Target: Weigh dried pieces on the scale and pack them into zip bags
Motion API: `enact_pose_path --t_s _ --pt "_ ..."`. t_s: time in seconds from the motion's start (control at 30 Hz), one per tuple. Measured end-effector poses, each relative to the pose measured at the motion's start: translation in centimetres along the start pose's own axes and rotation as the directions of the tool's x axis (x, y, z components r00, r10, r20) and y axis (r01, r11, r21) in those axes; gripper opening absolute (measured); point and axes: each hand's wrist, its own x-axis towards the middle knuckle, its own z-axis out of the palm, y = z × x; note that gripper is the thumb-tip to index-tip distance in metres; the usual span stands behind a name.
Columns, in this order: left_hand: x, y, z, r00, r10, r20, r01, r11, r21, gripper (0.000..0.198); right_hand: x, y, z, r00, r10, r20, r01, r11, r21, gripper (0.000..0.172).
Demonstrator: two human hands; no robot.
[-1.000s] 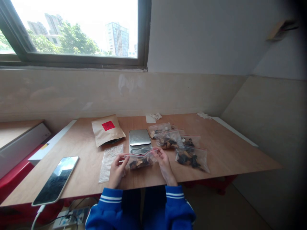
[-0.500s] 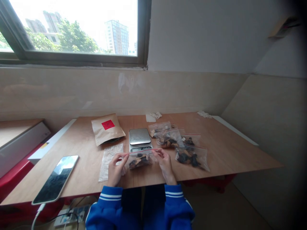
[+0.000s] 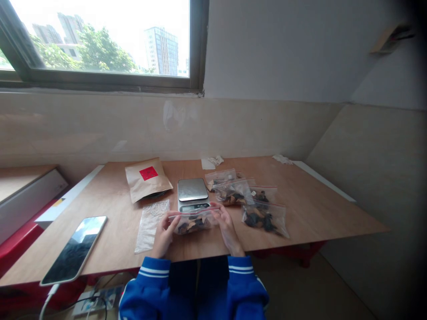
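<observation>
A clear zip bag [image 3: 193,225] with dark and tan dried pieces hangs between my hands at the table's front edge. My left hand [image 3: 164,231] pinches the left end of its red-lined top. The right end is held by my right hand [image 3: 227,226], thumb and fingers pressed together. Just behind the bag stands a scale [image 3: 192,190] with a silver plate and a dark display. Beside my left hand lies a stack of flat clear bags [image 3: 149,226]. Right of my right hand is a filled zip bag [image 3: 265,218].
Several more filled bags [image 3: 235,192] lie behind my right hand. A brown paper pouch [image 3: 147,181] with a red label is at the back left. The phone [image 3: 75,251], with a cable, lies front left. Crumpled tissue [image 3: 216,160] sits near the wall.
The bag's red-lined top has gone from nearly straight to slightly bent and tilted toward me. My right hand's fingers have shifted a little along it.
</observation>
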Motion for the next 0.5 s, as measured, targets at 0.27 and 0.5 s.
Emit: enact_pose_path --t_s 0.27,0.5 --pt "-0.10 0.05 0.53 0.998 -0.054 -0.022 0.053 0.997 -0.065 0.025 -0.23 -0.59 0.43 0.998 -0.030 0.062 0.039 0.989 -0.140 0.030" --pt "0.11 -0.29 0.83 0.998 -0.054 -0.022 0.052 0.995 -0.082 0.025 0.18 -0.05 0.25 0.996 -0.086 -0.007 0.080 0.958 -0.275 0.029"
